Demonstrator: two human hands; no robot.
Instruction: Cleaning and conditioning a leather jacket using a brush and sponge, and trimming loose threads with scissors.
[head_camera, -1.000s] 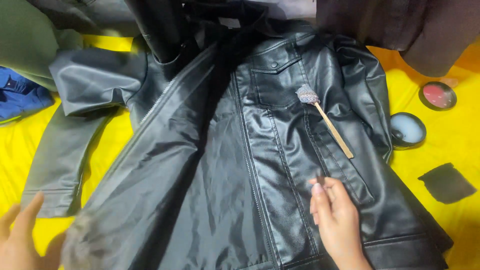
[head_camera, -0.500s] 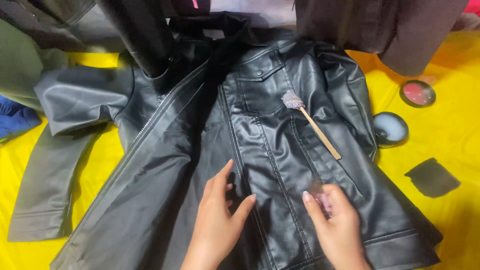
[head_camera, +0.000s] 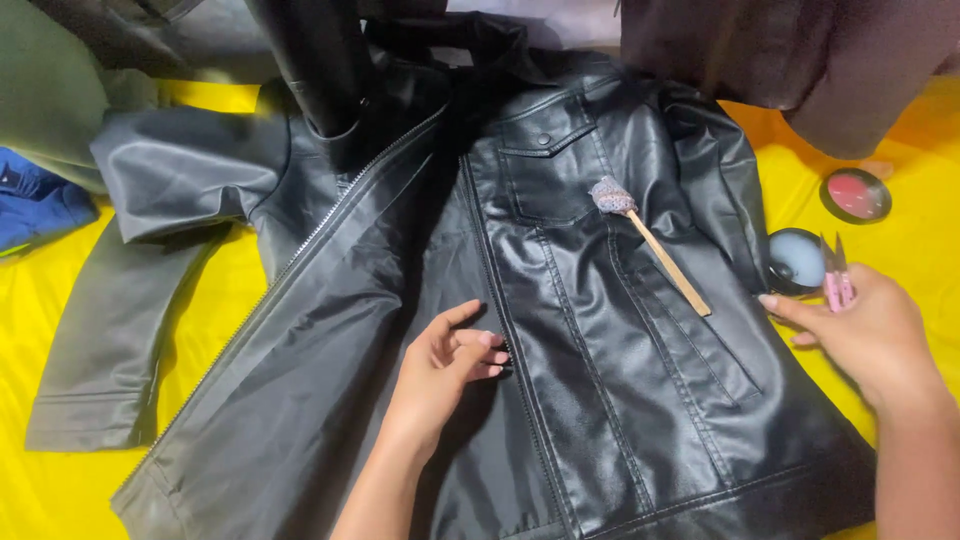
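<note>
Leather fills most of the head view: a black jacket (head_camera: 560, 330) lies spread front-up on a yellow cloth (head_camera: 60, 480), its zip running down the middle and one sleeve stretched out toward the left edge. The left hand (head_camera: 445, 365) rests on the jacket's front just beside the zip (head_camera: 495, 300), palm down, its fingers (head_camera: 480, 345) loosely curled and slightly apart, with the fingertips touching the leather at the zip line and clamped on nothing. The right hand (head_camera: 865, 335) hovers at the jacket's right edge, over the yellow cloth, and its thumb and fingers are pinched together on a small pink tool (head_camera: 836, 275) whose two thin pointed ends stick upward; what kind of tool it is cannot be told for sure. Just beside that hand, a round open tin with a pale bluish inside (head_camera: 797, 262) sits on the cloth, partly behind the pink tool. Farther up and to the right lies a second round tin with a red inside (head_camera: 856, 195). On the jacket's chest, below the buttoned pocket flap, lies a wooden stick with a greyish tuft at its upper end (head_camera: 650, 245), slanting down toward the right. Dark garments (head_camera: 800, 60) hang along the top edge, and a blue cloth (head_camera: 35, 205) shows at the far left.
</note>
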